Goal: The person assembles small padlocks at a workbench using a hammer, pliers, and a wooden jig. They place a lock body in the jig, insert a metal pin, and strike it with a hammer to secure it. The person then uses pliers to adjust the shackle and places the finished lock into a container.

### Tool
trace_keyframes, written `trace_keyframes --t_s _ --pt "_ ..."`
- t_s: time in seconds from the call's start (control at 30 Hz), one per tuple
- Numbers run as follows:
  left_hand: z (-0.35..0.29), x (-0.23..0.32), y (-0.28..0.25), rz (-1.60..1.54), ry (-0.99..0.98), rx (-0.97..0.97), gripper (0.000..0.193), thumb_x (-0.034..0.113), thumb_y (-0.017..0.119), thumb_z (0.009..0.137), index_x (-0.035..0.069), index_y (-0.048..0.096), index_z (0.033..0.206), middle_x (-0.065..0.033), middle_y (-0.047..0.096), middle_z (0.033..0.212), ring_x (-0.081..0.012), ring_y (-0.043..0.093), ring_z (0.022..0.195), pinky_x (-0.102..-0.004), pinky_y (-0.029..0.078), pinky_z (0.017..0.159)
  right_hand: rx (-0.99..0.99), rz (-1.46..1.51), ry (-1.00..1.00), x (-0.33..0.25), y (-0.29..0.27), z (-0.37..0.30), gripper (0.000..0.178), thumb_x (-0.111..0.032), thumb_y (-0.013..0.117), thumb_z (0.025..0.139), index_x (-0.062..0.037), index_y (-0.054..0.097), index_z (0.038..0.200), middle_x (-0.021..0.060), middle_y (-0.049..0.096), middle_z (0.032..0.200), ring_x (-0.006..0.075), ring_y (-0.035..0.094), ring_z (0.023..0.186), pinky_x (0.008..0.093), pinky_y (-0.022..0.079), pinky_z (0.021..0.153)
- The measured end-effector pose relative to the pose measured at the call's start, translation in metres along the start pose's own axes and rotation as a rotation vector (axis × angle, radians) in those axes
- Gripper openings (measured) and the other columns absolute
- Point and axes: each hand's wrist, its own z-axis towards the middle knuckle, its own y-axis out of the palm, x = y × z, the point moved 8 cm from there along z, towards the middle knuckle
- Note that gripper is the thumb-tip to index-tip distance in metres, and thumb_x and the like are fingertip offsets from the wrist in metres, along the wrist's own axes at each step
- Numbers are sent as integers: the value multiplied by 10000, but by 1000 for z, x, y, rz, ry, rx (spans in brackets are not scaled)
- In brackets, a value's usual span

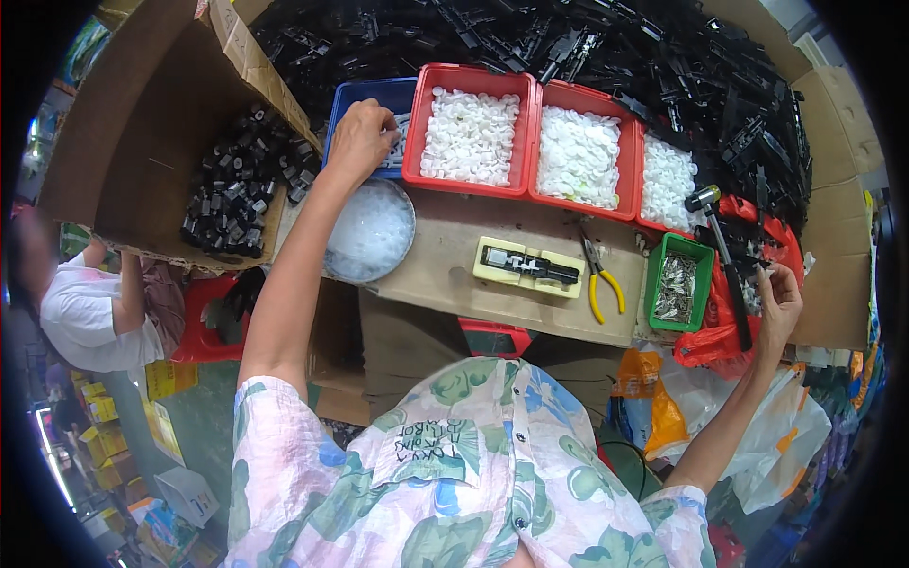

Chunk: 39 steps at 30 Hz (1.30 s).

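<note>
My left hand (363, 140) reaches into the blue bin (352, 94), its fingers curled together over long pale parts (401, 142); what the fingertips hold is hidden. Over on the right, my right hand (780, 299) has its fingers pinched at the red plastic bag (708, 345), where small pale parts lie; anything in the pinch is too small to name. A hammer (727, 260) with a black handle lies across that bag, just left of my right hand. Between the hands, a cream block (502, 276) holds a black part with white pieces set in it.
Two red bins (409, 163) (579, 204) and a third at their right hold small white pieces. Yellow-handled pliers (595, 279), a green bin (651, 301) of metal pins and a round dish (409, 220) stand nearer. Black parts (248, 194) fill a carton at left; another person (90, 317) sits beyond.
</note>
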Motion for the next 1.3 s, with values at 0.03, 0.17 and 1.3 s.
trace_keyframes --t_s 0.03,0.17,1.3 --pt "0 1 -6 -28 33 51 133 98 722 817 -8 690 890 -168 646 895 -357 624 951 -443 501 855 -3 -10 0 -1 0 -2 132 -78 715 938 -45 652 1049 -43 613 919 30 552 827 184 427 742" --pt "-2 1 -31 -187 -29 193 143 100 660 910 -20 582 913 -118 640 866 -261 675 815 -357 525 727 10 28 9 -4 2 -6 132 -66 715 935 -44 651 1048 -43 618 920 29 560 823 182 430 740" --pt "-101 70 -31 -268 91 -96 88 -32 702 779 -21 666 859 -189 664 818 -386 659 794 -456 508 697 -58 16 -125 -66 45 -21 162 -29 720 926 -36 635 1065 -43 610 900 18 552 802 163 413 693"
